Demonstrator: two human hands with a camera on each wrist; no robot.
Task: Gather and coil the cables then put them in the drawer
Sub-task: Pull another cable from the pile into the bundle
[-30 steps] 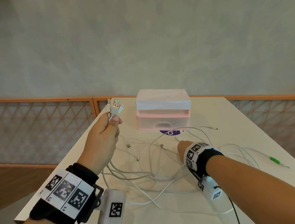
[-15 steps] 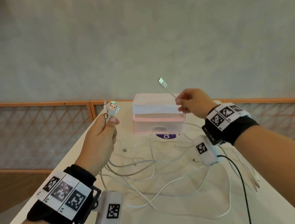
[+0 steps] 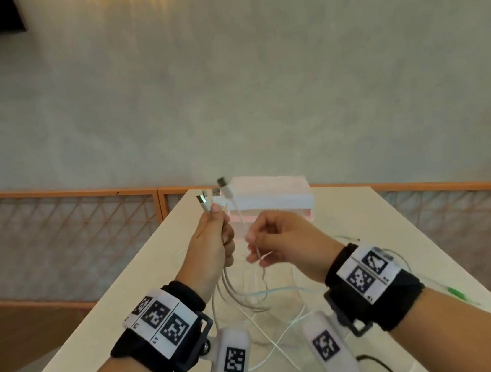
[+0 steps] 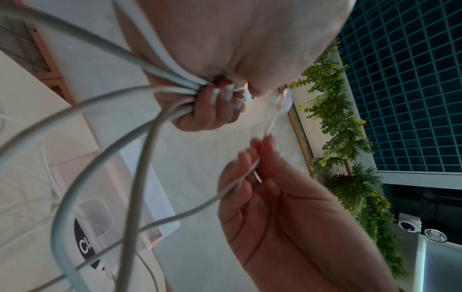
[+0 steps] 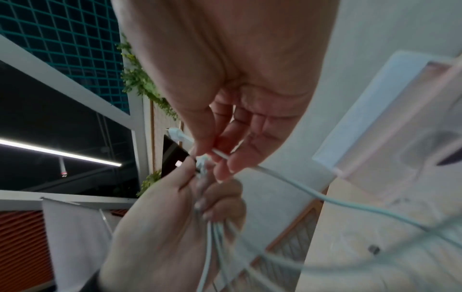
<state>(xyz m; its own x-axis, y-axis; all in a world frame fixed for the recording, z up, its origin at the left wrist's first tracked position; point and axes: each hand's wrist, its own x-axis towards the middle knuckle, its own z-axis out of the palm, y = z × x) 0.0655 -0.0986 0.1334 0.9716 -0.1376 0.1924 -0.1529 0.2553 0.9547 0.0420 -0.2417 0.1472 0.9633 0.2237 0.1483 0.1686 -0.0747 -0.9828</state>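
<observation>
My left hand point(image 3: 220, 232) is raised above the table and grips a bundle of white cables point(image 4: 160, 79), with their plugs point(image 3: 210, 201) sticking up from the fist. Close on its right, my right hand point(image 3: 253, 246) pinches one thin white cable point(image 5: 287, 177) between thumb and fingers. That cable's plug point(image 3: 223, 183) stands just above the left fist. The slack of the cables point(image 3: 262, 307) hangs in loops to the table. The small pink and white drawer unit point(image 3: 274, 202) stands behind the hands at the far end of the table.
The white table point(image 3: 145, 284) is narrow, with its edges close on both sides. A thin cable with a green plug point(image 3: 455, 294) lies near the right edge. A wooden lattice rail point(image 3: 66, 226) and a grey wall stand behind.
My right hand lifted a cable end off the table, raised it over the drawer unit and has brought it left, next to the plugs in my left hand. The left hand rose slightly.
</observation>
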